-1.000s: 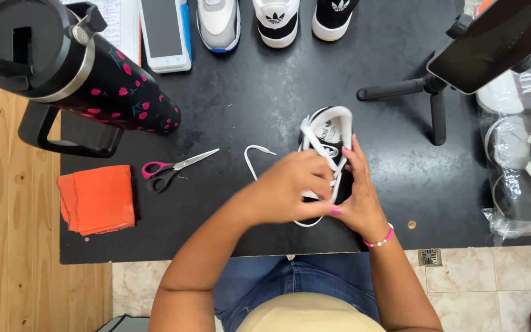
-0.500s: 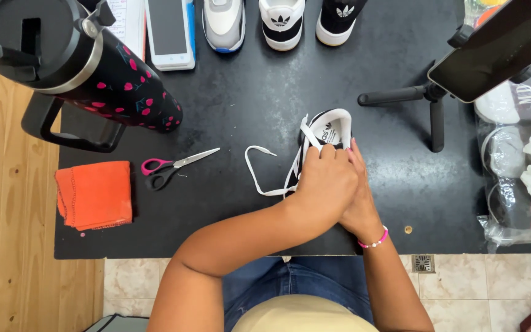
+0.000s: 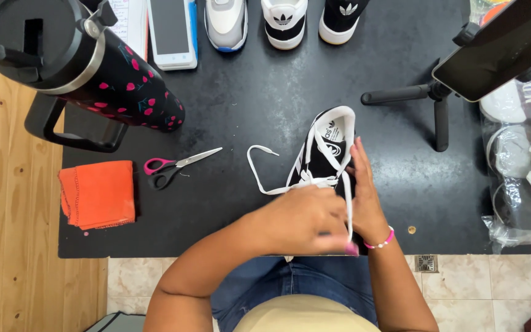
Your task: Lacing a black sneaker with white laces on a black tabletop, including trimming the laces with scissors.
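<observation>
Near the counter (image 3: 265,110) edge, lacing the black shoe (image 3: 324,157): left hand (image 3: 305,220) closed on white lace (image 3: 259,175), right hand (image 3: 364,200) steadies shoe, grip looks flat; next, pull lace snug.

1. Desk (image 3: 265,98): black top, standing between wood flooring on the left and tiled floor on the near side.
2. Far edge: three shoes (image 3: 284,21) in a row, white device (image 3: 172,34) beside them.
3. Left: black tumbler (image 3: 81,64) with pink pattern lying on its side; orange cloth (image 3: 98,193); pink-handled scissors (image 3: 176,168).
4. Centre: black sneaker (image 3: 324,157), white lace (image 3: 259,172) trailing left.
5. Right: small tripod (image 3: 428,98); clear plastic bags (image 3: 517,178).
</observation>
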